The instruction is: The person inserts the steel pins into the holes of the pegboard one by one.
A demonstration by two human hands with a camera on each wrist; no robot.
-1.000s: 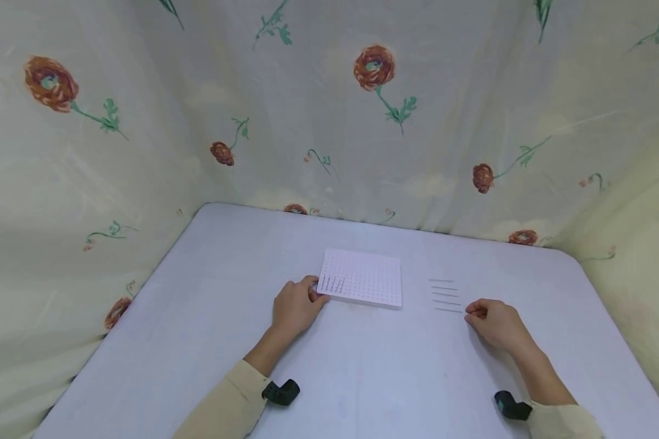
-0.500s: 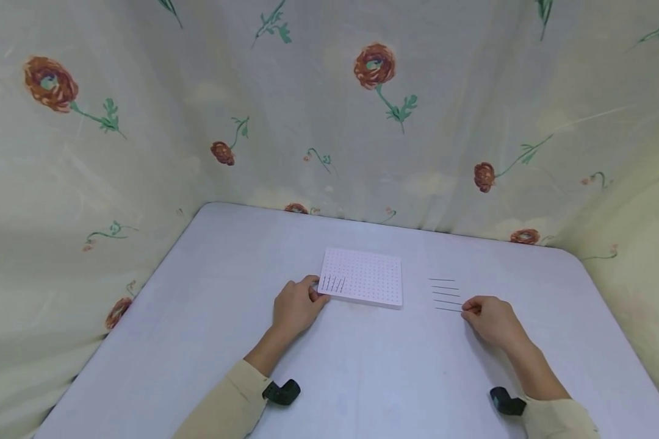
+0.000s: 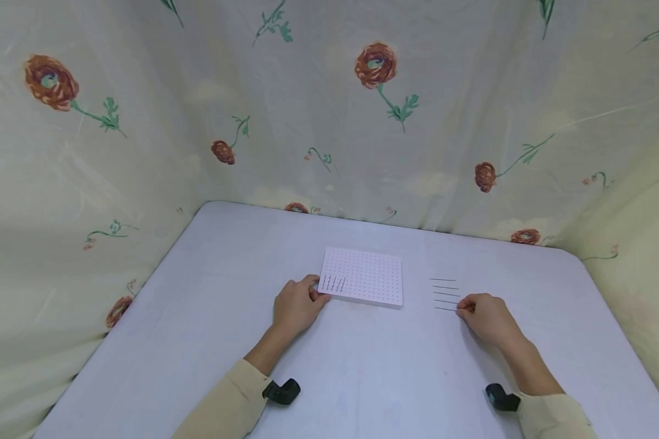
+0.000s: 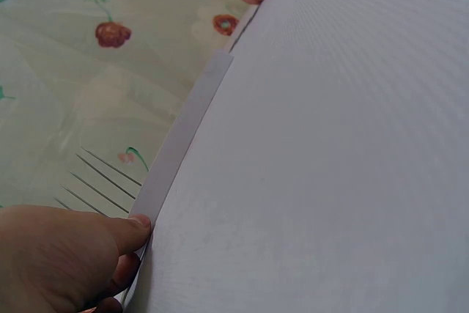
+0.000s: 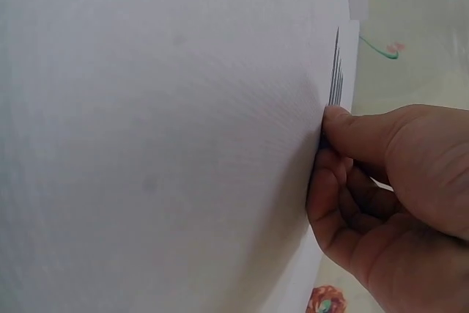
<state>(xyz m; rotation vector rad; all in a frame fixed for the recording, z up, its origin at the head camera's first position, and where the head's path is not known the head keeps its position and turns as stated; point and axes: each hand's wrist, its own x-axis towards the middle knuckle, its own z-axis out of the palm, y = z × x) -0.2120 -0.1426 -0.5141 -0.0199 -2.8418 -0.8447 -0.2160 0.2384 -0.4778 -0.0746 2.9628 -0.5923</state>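
Note:
My left hand (image 3: 298, 306) holds the near left corner of a white pegboard (image 3: 373, 277), thumb on the front edge and fingers at the side. Several thin dark metal pins (image 3: 333, 283) stand in the board's holes near that corner; in the left wrist view, these pins (image 4: 110, 168) rise beyond my thumb. To the right of the board, more pins (image 3: 446, 295) lie in a row on the table. My right hand (image 3: 487, 319) pinches the right end of the nearest lying pin (image 3: 443, 308) between thumb and fingers. My right thumb (image 5: 363, 133) hides that end in the right wrist view.
A white cloth covers the table (image 3: 384, 366). Behind and around it hangs a flowered curtain (image 3: 307, 110). Each wrist wears a black camera, the left one (image 3: 282, 392) and the right one (image 3: 502, 397).
My right hand has moved a little left, from beside the lying pins onto the end of the nearest one. My left hand and the pegboard have stayed in place.

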